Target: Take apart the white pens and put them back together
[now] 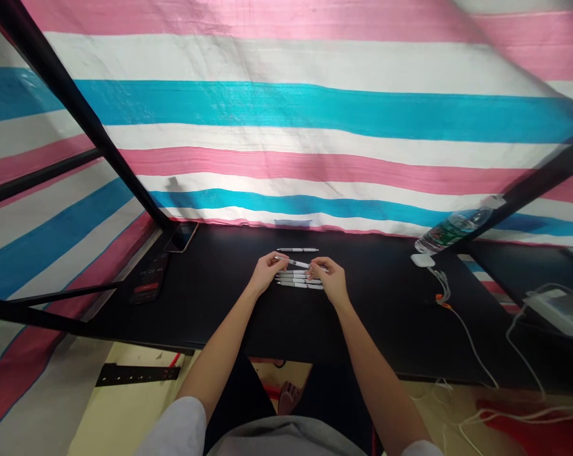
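Note:
Between my two hands a white pen [298, 263] with dark and silver parts is held roughly level. My left hand [268, 271] pinches its left end, fingers closed. At its right end the fingers of my right hand [328, 276] are closed on it too, partly hiding that end. Just below, several similar white pens [298, 285] lie side by side in a row on the black table [220, 304]. My right fingers cover the right ends of some of them. One more pen [297, 249] rests apart, a little farther back, parallel to the row.
A phone [182, 237] lies at the back left, with another phone [148, 278] showing a timer nearer. At the back right a clear bottle [454, 228] leans beside a white charger [423, 260] with cables. Black frame poles and a striped sheet [290, 114] enclose the table.

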The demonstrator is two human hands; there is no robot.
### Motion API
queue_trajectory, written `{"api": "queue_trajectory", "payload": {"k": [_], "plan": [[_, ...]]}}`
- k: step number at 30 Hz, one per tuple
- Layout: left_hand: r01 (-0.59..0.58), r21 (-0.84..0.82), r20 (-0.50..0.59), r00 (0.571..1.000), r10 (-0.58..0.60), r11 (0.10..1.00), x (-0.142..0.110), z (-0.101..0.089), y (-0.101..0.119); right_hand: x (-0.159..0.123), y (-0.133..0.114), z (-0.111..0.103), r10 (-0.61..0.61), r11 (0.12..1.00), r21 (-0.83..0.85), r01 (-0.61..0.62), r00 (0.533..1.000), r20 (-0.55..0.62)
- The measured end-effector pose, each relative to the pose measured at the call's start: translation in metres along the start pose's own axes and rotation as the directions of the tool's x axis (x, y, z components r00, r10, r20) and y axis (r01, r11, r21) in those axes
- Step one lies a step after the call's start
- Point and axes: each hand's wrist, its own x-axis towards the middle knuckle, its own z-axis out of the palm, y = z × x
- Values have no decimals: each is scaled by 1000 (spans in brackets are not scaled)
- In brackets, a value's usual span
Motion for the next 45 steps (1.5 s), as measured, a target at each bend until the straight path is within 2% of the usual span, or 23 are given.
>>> {"api": "queue_trajectory", "payload": {"k": [3,8,15,19,22,26,29,34,39,45], "plan": [[16,45,22,1000,-17,999,-1,1,2,2,1,-2,61,996,71,-57,997,-49],[-19,18,-25,1000,20,1000,0,-1,2,2,1,-1,72,987,141,-74,997,20],[14,11,33,999,-15,1000,-1,-2,-1,3,2,-1,86,992,104,-77,993,-80],[-22,-25,-16,1000,22,999,1,0,0,5,3,-2,74,993,96,-64,992,-103],[-2,-38,-82,997,-1,999,2,0,0,5,2,-3,80,993,98,-68,990,-120],[-39,-23,-52,998,38,999,3,-2,-1,6,1,-2,89,992,97,-76,986,-141],[-62,-50,-54,997,59,997,4,-2,-2,6,2,-3,83,993,96,-70,986,-145],[4,9,-71,997,-4,1000,3,-3,-3,6,4,-4,85,993,93,-72,986,-140],[-22,-33,-44,999,21,999,3,-3,-2,6,4,-4,87,993,95,-74,987,-139],[27,1,-67,997,-27,1000,3,-2,-1,6,5,-4,85,993,90,-73,987,-135]]}}
